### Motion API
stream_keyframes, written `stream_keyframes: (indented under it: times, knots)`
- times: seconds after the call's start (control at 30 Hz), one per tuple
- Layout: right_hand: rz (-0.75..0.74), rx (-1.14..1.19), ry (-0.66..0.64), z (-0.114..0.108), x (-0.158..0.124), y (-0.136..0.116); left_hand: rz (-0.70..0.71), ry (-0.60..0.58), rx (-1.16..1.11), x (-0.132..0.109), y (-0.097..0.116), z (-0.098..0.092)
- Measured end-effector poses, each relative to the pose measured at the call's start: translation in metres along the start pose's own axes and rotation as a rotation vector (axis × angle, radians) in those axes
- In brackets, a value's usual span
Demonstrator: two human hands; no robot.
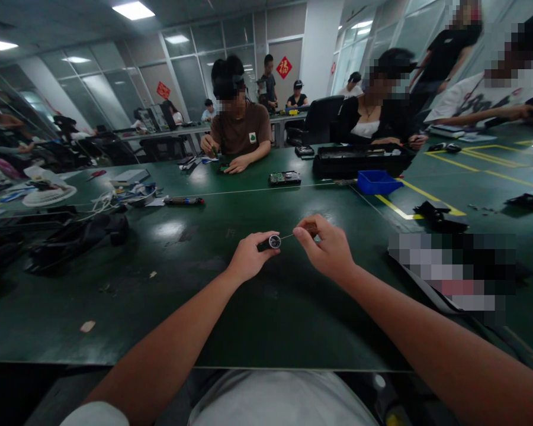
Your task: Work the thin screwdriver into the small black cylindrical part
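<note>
The fingers of the left hand grasp a black cylinder above the counter; those of the right hand pinch a brown-handled tool, its thin shaft reaching the cylinder's pale-rimmed end. Work looks under way rather than finished; whether the tip is inside, I cannot tell. Across the dark green surface lie tangled cables, a red-ended driver, a hard drive, a blue tray and yellow tape. Beyond, glass partitions stand behind a seated person in brown, with a red sign farther right.
</note>
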State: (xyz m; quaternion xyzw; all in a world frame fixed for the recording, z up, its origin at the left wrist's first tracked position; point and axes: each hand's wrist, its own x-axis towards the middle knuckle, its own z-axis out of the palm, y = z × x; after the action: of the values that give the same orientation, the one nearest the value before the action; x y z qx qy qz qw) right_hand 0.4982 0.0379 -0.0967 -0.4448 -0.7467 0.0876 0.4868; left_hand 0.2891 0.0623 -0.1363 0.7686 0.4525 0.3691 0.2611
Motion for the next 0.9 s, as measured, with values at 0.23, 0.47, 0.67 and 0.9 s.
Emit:
stream_keyframes:
  times: [0.23,0.47,0.67,0.9]
  knots:
    - [0.010,0.029,0.018,0.004,-0.002,0.000,-0.010,-0.002,0.022,0.001,0.001,-0.001]
    - [0.043,0.011,0.023,0.001,-0.002,-0.003,-0.005,0.005,0.014,0.001,0.000,0.000]
    - [0.193,0.264,0.096,0.011,-0.003,0.007,-0.052,0.056,-0.022,0.003,0.001,-0.002]
    - [0.596,0.832,0.058,0.020,0.009,0.025,-0.006,0.008,0.014,0.002,0.003,-0.005]
